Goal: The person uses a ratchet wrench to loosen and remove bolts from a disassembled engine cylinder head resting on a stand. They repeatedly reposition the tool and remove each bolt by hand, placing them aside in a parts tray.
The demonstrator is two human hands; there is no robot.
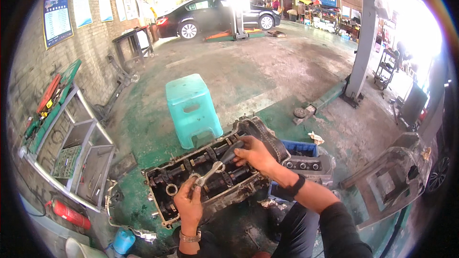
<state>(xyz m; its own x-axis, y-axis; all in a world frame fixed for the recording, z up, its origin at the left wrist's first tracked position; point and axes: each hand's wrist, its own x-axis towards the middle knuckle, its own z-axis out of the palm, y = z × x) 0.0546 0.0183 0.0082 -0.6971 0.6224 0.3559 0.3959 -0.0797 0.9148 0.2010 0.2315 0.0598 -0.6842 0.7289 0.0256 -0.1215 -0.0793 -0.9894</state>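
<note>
In front of me lies an engine cylinder head with its top off, dark camshafts showing inside and a timing chain at its right end. My left hand pinches the lower end of a silver wrench over the opening. Closed around a black tool handle is my right hand, just beyond the wrench's upper end. Whether handle and wrench are one piece, I cannot tell. Left of my left hand, a round ring-shaped opening shows in the head.
A turquoise stool stands just beyond the engine. A blue crate and another engine part sit at its right. On the left are a metal tool cart and a red fire extinguisher; a lift post rises at right.
</note>
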